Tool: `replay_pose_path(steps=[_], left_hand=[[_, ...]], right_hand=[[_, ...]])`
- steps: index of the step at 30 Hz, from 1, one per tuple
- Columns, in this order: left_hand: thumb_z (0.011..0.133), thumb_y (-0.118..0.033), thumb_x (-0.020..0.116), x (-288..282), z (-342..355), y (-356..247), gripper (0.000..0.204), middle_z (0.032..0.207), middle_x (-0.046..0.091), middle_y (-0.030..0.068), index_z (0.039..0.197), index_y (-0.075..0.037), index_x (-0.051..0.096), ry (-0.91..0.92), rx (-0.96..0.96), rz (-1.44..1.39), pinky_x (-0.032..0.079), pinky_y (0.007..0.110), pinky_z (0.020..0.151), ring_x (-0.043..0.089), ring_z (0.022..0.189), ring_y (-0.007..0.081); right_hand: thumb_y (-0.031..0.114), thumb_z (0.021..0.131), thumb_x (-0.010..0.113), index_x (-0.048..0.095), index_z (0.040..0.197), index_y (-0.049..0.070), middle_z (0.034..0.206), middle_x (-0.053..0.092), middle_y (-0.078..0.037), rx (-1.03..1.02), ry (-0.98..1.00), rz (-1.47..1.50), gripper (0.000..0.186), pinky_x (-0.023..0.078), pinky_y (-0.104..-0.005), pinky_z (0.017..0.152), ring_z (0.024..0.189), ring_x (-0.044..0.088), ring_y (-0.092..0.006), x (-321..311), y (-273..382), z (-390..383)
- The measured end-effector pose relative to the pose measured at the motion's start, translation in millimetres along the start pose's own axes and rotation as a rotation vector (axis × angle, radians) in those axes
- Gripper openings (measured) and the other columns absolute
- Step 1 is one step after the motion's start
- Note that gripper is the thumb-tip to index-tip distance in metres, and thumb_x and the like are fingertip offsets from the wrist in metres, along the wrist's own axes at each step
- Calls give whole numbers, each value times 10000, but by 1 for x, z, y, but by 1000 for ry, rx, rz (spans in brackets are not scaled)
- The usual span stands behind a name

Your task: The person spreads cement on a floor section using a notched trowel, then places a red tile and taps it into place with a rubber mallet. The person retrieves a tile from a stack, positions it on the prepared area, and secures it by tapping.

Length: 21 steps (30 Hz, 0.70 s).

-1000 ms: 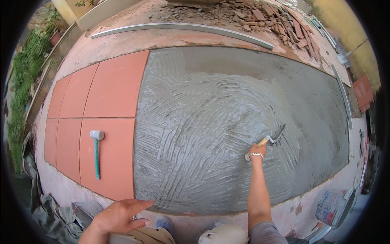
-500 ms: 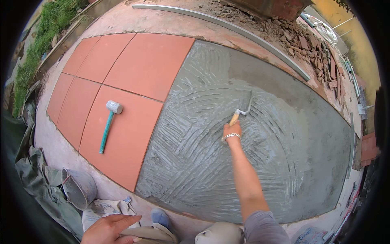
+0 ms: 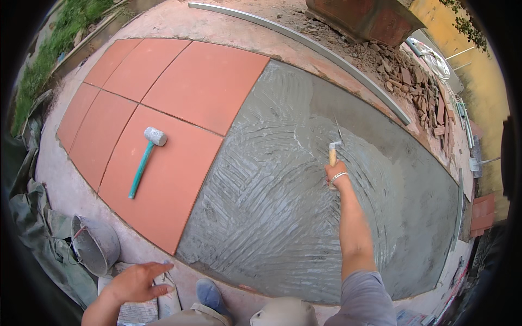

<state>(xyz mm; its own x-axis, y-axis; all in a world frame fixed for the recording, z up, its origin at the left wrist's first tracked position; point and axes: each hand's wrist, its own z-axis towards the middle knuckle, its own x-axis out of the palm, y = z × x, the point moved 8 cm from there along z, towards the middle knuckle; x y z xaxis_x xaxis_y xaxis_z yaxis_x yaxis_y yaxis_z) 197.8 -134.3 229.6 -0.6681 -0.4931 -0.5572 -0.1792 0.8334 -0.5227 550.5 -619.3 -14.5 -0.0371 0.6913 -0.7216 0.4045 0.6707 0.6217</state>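
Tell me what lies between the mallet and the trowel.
In the head view, between the mallet and the trowel lie bare red tile, then combed wet mortar.

At centre right of the frame, the right hand [image 3: 336, 175] grips the wooden handle of a trowel [image 3: 334, 148] whose blade rests edge-on in the grey combed mortar [image 3: 283, 206]. At lower left, the left hand [image 3: 136, 282] hovers open beside a grey bucket [image 3: 95, 244]. A rubber mallet [image 3: 144, 160] lies on the red tiles [image 3: 179, 92] at upper left.
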Motion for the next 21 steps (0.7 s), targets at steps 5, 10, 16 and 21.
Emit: replay_pose_path(steps=[5, 10, 16, 21], left_hand=[[848, -280, 748, 5, 81, 103, 579, 1190, 670, 261, 1315, 26, 593, -185, -53, 72, 535, 437, 928, 669, 1081, 391], [903, -322, 677, 14, 155, 185, 629, 1327, 593, 289, 1381, 53, 517, -311, -248, 135, 469, 459, 1049, 572, 1243, 416], [925, -296, 660, 9, 199, 229, 617, 1474, 476, 261, 1416, 33, 482, -326, -481, 47, 430, 435, 1107, 493, 1342, 385], [944, -296, 638, -12, 221, 216, 690, 1604, 329, 201, 1508, 0, 373, -381, -504, 88, 399, 418, 1150, 403, 1434, 345]], right_hand=[[231, 920, 633, 540, 1029, -30, 651, 593, -122, -185, -320, 229, 298, 486, -412, 430, 443, 591, -225, -29, -17, 5], [210, 903, 609, 544, 1020, -54, 668, 596, -145, 122, -172, 282, 296, 467, -423, 427, 477, 602, -260, -15, -80, 32], [215, 889, 589, 543, 1028, -82, 715, 636, -208, 206, -28, -58, 331, 514, -445, 494, 516, 640, -317, -22, -91, 27], [215, 857, 622, 530, 1258, -41, 1080, 680, -317, -155, -348, -300, 485, 522, -484, 902, 1016, 662, -482, -19, 18, 5]])
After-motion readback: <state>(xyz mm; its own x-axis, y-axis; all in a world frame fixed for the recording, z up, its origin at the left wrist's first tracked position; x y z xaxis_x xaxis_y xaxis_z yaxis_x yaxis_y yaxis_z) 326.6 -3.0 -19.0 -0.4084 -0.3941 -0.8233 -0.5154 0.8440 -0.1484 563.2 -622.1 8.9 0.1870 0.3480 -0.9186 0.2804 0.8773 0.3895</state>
